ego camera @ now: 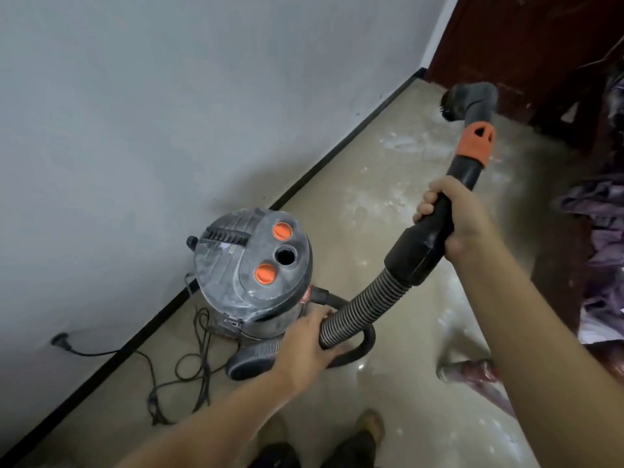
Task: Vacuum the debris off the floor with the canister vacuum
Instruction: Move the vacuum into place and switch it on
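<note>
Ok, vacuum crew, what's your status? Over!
Right hand grips wand, nozzle up off floor. Left hand holds hose by canister. White debris ahead. Cord tangled beside canister.

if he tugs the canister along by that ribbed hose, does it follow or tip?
Probably follows, with some tip risk: the canister vacuum looks tall for its base, and the ribbed hose joins near its top. The hose loops slack under the left hand, so it would likely straighten first. The power cord tangled beside the base could snag.
</note>
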Action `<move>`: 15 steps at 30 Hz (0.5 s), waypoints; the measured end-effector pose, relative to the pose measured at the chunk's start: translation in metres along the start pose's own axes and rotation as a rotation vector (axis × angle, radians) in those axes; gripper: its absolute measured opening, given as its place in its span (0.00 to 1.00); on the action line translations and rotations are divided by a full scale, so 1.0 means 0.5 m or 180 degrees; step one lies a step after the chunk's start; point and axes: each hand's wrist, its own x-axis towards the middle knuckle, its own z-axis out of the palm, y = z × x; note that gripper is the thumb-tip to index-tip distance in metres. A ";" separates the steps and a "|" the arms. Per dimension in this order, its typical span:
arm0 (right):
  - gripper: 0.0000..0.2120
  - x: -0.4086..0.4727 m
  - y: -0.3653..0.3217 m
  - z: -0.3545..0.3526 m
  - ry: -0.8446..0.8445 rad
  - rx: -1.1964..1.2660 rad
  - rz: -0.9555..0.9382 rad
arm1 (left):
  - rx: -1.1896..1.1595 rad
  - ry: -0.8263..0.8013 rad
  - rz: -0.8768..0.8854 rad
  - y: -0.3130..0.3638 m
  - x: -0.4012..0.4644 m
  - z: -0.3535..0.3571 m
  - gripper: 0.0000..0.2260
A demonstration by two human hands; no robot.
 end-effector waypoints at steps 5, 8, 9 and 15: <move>0.10 -0.044 0.020 0.002 -0.0926 -0.0583 0.0106 | -0.0336 -0.1766 0.0063 0.029 0.004 -0.021 0.29; 0.10 -0.060 0.003 0.020 -0.1043 -0.0837 -0.0055 | -0.0726 -0.1674 -0.0107 0.078 0.013 0.003 0.28; 0.09 -0.065 -0.003 0.028 -0.0937 -0.0881 -0.0147 | -0.0814 -0.1417 -0.0134 0.093 0.012 0.013 0.25; 0.06 -0.080 -0.020 0.028 0.0331 -0.1013 -0.0857 | -0.1395 -0.0355 -0.0445 0.164 -0.012 0.102 0.14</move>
